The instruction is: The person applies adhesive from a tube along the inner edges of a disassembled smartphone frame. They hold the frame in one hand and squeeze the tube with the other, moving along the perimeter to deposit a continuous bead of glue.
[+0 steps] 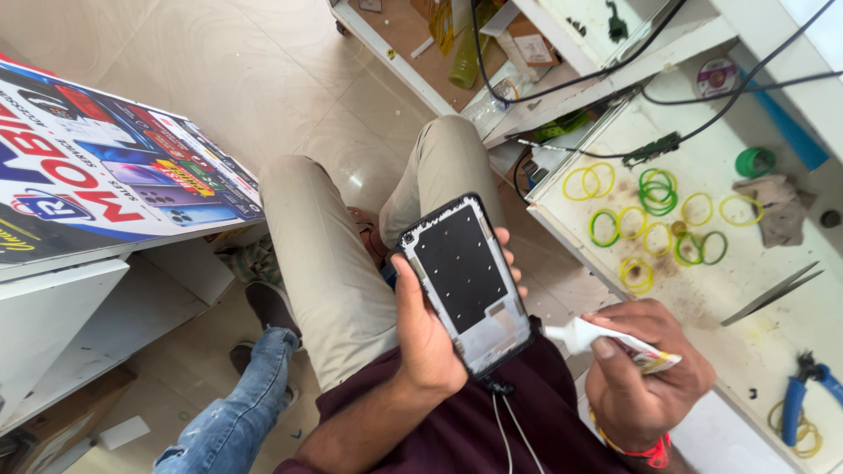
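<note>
Black panel, pale frame: an opened phone frame (465,283) is held face-up above the seated person's lap, its dark inner plate ringed by a light plastic border.
Left hand: the left hand (428,326) is closed around the phone frame, thumb along its left edge and fingertips (507,254) curling over the right edge.
Right hand: the right hand (645,373) is wrapped tightly around a small white glue tube (606,341), thumb pressed on top.
Nozzle: the tube's white tip points left and sits just at the frame's lower right corner; whether it touches cannot be told.
Where the phone sits: between both hands, over the maroon shirt (527,412) and beside the khaki-trousered knees (325,254).
Wrist: a red and yellow thread band (634,449) circles the right wrist.
Workbench: a stained white workbench (755,347) to the right carries scattered yellow and green rubber bands (654,224), metal tweezers (771,295), blue-handled pliers (803,391), a grey cloth (777,206) and a small green circuit strip (652,149).
Cables: black cables (571,83) loop across the bench's far edge.
Left side: a colourful printed poster (97,167) lies on a white counter.
Co-worker: a leg in blue jeans (237,412) enters from the lower left, on the tiled floor (263,79).
</note>
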